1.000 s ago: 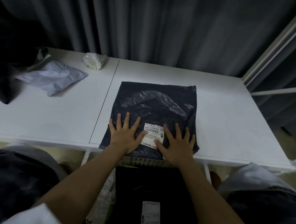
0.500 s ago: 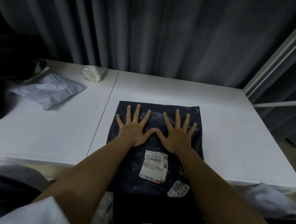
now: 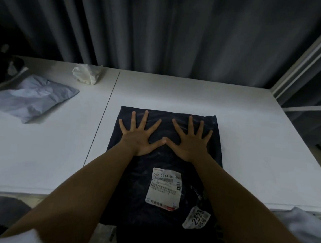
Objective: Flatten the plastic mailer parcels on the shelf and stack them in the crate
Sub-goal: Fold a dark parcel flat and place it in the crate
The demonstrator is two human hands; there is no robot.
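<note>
Head view: a dark mailer parcel is laid on the white shelf, its near end hanging over the edge. The left hand and right hand are pressed flat on its far half, fingers splayed, nothing grasped. Flattening is judged under way. A grey mailer and a white bundle at far left are untouched. The crate cannot be made out.

The dark parcel is thin plastic film, faintly glossy and creased, with a matt paper label stuck on it. The shelf looks smooth, matt white; the curtain is soft grey cloth.
</note>
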